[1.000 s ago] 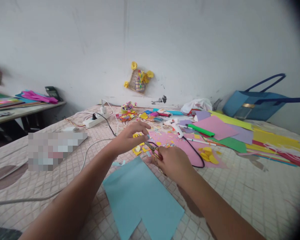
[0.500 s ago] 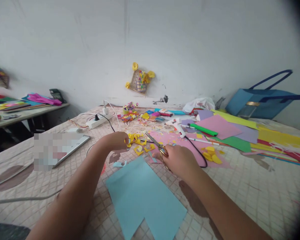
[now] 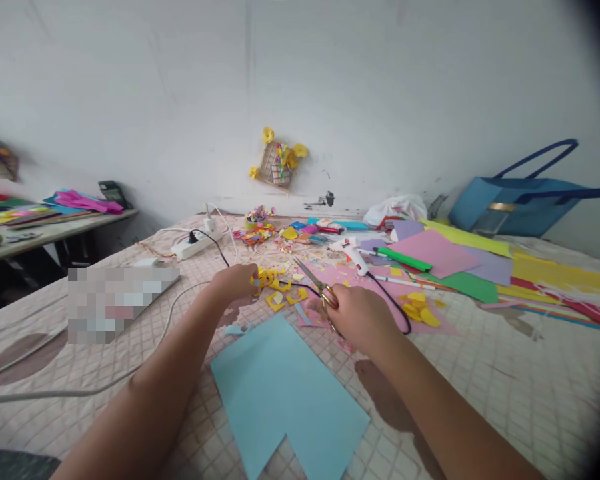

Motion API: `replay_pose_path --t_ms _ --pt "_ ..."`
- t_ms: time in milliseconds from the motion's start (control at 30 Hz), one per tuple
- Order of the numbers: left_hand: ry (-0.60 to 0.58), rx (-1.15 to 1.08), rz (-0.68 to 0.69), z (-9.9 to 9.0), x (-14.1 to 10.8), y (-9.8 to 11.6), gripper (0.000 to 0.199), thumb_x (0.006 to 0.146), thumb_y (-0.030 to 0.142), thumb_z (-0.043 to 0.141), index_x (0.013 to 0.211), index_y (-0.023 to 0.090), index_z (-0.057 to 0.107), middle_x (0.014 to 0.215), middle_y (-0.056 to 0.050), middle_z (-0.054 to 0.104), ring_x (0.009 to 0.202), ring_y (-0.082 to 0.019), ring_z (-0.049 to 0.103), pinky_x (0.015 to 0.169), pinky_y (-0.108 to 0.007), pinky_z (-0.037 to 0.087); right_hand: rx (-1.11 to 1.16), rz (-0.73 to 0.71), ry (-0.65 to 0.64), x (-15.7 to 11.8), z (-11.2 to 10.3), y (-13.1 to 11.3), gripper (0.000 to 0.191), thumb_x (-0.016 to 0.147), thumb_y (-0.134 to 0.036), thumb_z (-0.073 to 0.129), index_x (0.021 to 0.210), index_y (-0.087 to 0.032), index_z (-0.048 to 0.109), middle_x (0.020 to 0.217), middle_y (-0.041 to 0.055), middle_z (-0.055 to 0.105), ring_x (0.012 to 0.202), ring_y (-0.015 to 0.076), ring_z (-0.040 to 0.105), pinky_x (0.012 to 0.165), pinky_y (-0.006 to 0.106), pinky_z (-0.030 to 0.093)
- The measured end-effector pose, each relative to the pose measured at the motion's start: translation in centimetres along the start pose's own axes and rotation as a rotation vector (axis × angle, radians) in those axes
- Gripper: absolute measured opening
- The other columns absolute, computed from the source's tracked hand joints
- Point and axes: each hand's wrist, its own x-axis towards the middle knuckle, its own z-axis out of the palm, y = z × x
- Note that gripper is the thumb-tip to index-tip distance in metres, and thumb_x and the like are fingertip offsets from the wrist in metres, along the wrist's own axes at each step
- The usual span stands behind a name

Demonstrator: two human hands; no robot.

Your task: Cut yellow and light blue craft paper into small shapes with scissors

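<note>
My right hand is closed round the gold handles of a pair of scissors, whose blades point forward and to the left. My left hand has its fingers curled beside the yellow paper scraps. A small pale bit shows at its fingertips, too small to name. In front of me lies a light blue sheet of paper with a notch cut in its near edge, untouched by either hand. Small blue paper offcuts lie just beyond its left corner.
A white hot glue gun with a black cord rests past my right hand. Coloured sheets and a blue bag are at the right. At the left are a power strip, a grey cable and a partly blurred flat device.
The view has shifted slightly. My left hand stays near the yellow scraps, and the scissors remain in my right hand with little movement.
</note>
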Motion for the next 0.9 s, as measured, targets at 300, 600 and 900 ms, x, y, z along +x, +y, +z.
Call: replay_pose_path --t_ms 300,600,900 --pt "0.037 0.016 0.018 0.2 0.2 0.2 0.032 0.066 0.035 0.051 0.095 0.023 0.056 0.089 -0.008 0.065 0.078 -0.025 0.060 0.057 -0.028 0.040 0.056 0.177 0.217 0.9 -1.4 3.1 0.048 0.084 -0.059 0.034 0.068 -0.019 0.056 0.056 0.0046 0.057 0.052 0.0176 0.049 0.046 0.026 0.019" --pt "0.130 -0.019 0.144 -1.5 -1.3 0.6 0.031 0.072 0.030 0.045 0.101 0.024 0.055 0.079 -0.003 0.065 0.066 -0.018 0.058 0.053 -0.024 0.034 0.257 0.272 0.477 1.0 -2.1 6.1 0.052 0.080 -0.065 0.035 0.055 -0.021 0.042 0.047 -0.0002 0.043 0.046 0.0137 0.037 0.045 0.024 0.020" --pt "0.219 -0.109 0.414 -2.9 -1.5 6.8 0.026 0.083 0.030 0.045 0.104 0.019 0.056 0.072 -0.003 0.062 0.066 -0.017 0.057 0.058 -0.027 0.040 0.384 0.139 0.976 -0.3 -2.6 5.2 0.040 0.086 -0.051 0.035 0.065 -0.020 0.047 0.058 0.0033 0.051 0.056 0.0162 0.049 0.057 0.027 0.037"
